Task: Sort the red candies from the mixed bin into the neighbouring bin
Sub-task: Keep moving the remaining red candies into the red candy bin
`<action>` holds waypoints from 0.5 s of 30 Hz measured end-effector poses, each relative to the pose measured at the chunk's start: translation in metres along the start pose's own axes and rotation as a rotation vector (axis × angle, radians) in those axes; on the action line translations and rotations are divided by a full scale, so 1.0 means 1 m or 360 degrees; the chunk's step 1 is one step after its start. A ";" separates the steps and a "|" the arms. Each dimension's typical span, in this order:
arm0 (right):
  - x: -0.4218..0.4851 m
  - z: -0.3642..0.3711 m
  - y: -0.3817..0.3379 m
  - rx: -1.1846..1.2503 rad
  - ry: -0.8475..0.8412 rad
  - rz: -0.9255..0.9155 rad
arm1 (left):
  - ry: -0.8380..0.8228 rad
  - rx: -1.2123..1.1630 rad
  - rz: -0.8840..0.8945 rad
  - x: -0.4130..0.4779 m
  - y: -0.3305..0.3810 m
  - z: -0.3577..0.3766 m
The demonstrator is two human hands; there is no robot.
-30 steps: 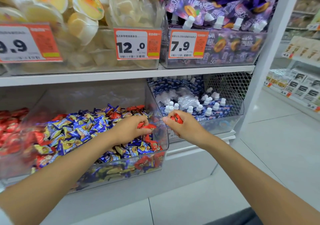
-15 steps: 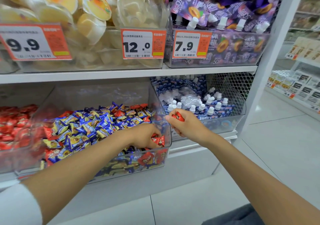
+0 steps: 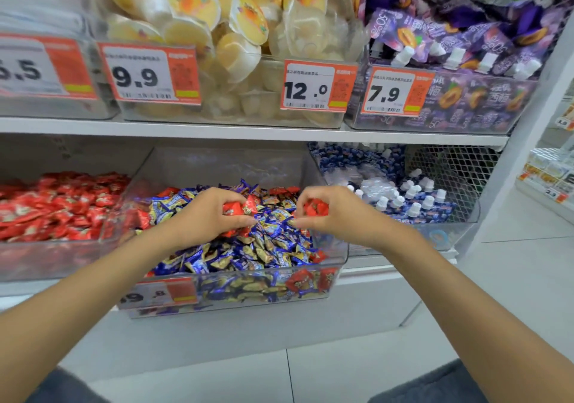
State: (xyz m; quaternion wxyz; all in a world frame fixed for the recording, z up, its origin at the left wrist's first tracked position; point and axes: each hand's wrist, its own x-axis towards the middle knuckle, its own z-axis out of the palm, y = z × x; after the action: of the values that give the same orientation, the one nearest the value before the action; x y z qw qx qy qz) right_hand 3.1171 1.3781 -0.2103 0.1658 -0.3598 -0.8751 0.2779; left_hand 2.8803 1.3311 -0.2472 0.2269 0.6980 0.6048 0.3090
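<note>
Over the mixed bin (image 3: 343, 252), the left hand (image 3: 211, 219) clutches several red candies (image 3: 234, 208) and the right hand (image 3: 337, 220) pinches another, probably gathering a handful before crossing to the red-candy bin (image 3: 46, 259) alongside.

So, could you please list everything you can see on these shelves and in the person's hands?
mixed bin: one, clear, lower shelf middle.
blue candies: many, blue and gold, in mixed bin.
loose red candies: several, red, among them.
neighbouring bin: one, clear, left, full of sorted red candies.
spouted pouches: many, blue and white, right bin.
jelly cups: many, yellow, upper shelf.
purple pouches: many, purple, upper right.
price tags: five, orange and white, bin fronts.
left hand: fingers grip held red candies, over mixed bin.
right hand: fingers grip held red candy, over mixed bin.
</note>
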 end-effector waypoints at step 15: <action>0.037 0.033 0.018 -0.0239 -0.0990 0.0329 | -0.0045 -0.0017 -0.0091 -0.016 -0.023 -0.007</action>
State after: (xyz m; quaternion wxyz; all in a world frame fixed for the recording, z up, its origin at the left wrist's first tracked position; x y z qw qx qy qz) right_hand 3.0851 1.4028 -0.2440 -0.1651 -0.3559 -0.8607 0.3244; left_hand 2.8576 1.3187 -0.2608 0.2480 0.6836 0.6195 0.2957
